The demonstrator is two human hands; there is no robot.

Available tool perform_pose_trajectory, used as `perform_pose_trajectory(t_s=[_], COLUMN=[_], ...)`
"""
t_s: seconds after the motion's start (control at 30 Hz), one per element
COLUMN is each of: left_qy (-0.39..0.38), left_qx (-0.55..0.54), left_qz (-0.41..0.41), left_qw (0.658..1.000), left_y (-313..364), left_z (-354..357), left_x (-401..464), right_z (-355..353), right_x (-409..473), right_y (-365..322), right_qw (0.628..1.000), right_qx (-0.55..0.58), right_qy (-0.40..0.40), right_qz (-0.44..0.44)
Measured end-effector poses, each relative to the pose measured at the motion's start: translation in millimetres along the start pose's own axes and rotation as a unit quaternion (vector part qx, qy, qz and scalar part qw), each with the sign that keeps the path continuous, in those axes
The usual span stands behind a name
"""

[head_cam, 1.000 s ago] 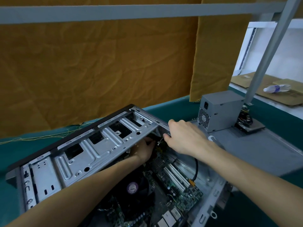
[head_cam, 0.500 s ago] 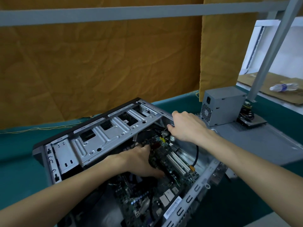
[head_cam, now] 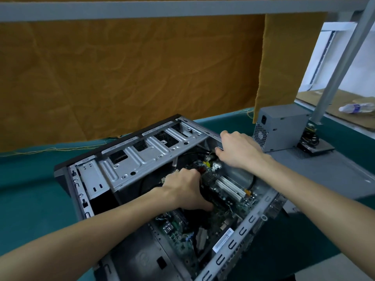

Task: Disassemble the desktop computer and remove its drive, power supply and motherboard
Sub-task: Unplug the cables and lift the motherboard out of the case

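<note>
Gripping the case [head_cam: 154,159] rim with my right hand [head_cam: 239,151], I'm pressing my left hand [head_cam: 184,191] on one motherboard [head_cam: 223,201]; one power supply [head_cam: 282,128] is sitting beyond my right hand.

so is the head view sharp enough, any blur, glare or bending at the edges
Head view: mostly sharp, slight softness on the right hand; wide-angle bending curves the grey beam; bright window is washed out; the motherboard sits dim inside the case.
</note>
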State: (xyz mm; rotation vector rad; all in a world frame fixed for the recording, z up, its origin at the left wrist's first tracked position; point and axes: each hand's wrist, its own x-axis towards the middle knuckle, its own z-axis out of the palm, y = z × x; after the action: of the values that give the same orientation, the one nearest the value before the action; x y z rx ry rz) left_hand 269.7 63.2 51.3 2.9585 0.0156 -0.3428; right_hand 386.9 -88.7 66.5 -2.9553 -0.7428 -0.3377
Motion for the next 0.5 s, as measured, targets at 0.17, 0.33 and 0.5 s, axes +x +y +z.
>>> perform_pose_trajectory(t_s=[0.17, 0.33, 0.5], left_qy=[-0.002, -0.019, 0.018], left_qx=[0.018, -0.055, -0.147], left_qz=[0.012, -0.005, -0.051], left_qw=[1.000, 0.998, 0.988], left_y=[1, -9, -18], left_z=[7, 3, 4], left_x=[-3, 8, 50], right_z=[2, 1, -1], right_x=[2, 2, 2], right_y=[0, 1, -1], right_qw=[1.000, 1.000, 1.000], right_qx=[0.004, 0.001, 0.007], right_qy=[0.003, -0.001, -0.017], right_qz=[0.010, 0.014, 0.020])
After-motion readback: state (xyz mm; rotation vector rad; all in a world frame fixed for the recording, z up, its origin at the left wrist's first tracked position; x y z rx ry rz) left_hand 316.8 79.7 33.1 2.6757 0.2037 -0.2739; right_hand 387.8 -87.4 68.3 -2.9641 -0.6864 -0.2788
